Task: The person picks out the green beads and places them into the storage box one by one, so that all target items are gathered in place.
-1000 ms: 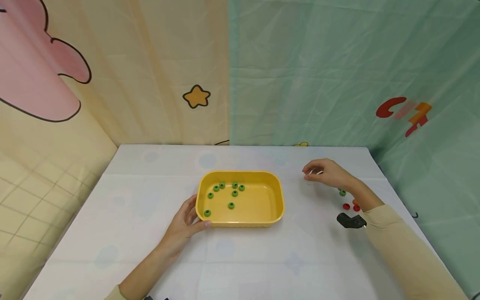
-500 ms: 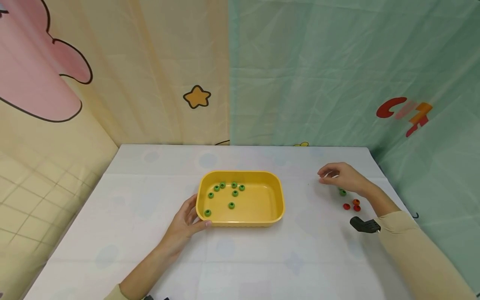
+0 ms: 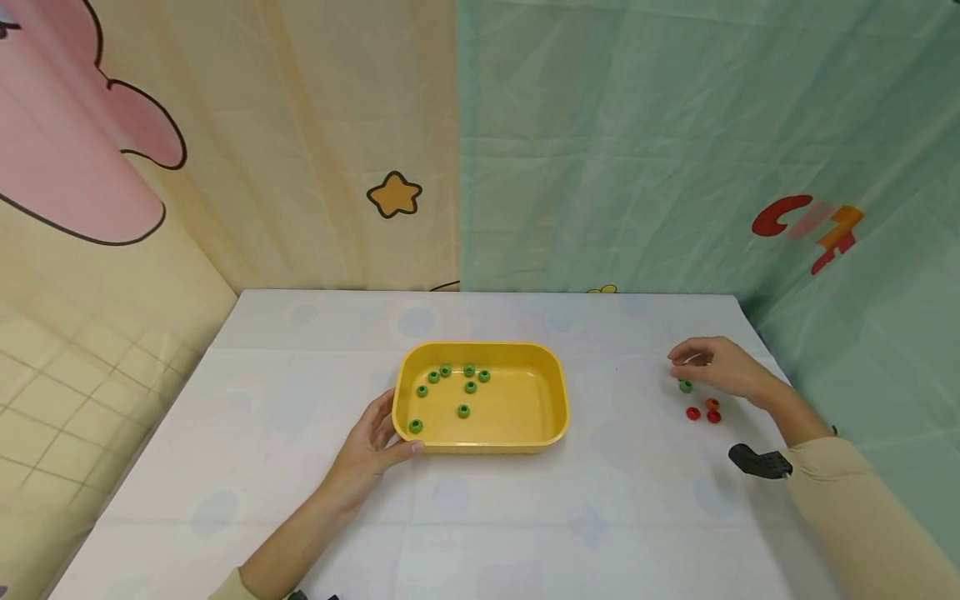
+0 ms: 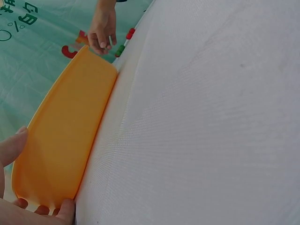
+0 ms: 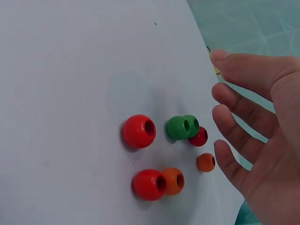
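Note:
A yellow plastic tub (image 3: 521,408) stands on the table with several green beads (image 3: 463,412) inside, mostly toward its left part. My left hand (image 3: 367,446) grips the tub's left end, thumb at the near rim and fingers round the side. On the right, my right hand (image 3: 722,367) hovers over loose round beads, its fingers loosely bent with nothing between them. In the right wrist view, two green beads (image 5: 177,128) touch, and red beads (image 5: 137,131) and orange beads (image 5: 206,162) lie around them, all with holes. From above, my right hand hides some of these beads.
A white patterned cloth (image 3: 480,533) covers the table. Behind stand a cream curtain (image 3: 315,167) and a green curtain (image 3: 637,150), with more fabric at both sides. A black device (image 3: 761,462) is worn at my right wrist.
My right hand has moved right and slightly toward me, from beyond the tub to over the loose beads. My left hand and the tub have stayed in place.

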A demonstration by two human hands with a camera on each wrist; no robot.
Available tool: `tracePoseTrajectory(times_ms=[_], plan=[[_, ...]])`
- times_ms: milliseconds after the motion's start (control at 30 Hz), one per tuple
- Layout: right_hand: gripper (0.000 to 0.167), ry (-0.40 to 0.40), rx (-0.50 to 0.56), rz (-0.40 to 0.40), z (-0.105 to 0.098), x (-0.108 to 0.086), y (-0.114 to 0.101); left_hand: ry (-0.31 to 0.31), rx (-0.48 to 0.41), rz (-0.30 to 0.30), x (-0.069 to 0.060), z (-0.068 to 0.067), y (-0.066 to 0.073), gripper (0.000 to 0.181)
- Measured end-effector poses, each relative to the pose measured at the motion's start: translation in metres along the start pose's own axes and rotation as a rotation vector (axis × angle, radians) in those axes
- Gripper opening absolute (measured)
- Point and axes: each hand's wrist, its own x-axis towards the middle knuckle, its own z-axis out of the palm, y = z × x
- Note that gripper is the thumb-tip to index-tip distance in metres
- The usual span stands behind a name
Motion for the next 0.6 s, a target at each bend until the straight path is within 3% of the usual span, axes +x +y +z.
tracePoseTrajectory(times_ms=[600], plan=[[0.044, 0.012, 0.012, 0.097, 0.002, -0.021, 0.037, -0.008, 0.002, 0.002, -0.001, 0.000, -0.001, 0.093]])
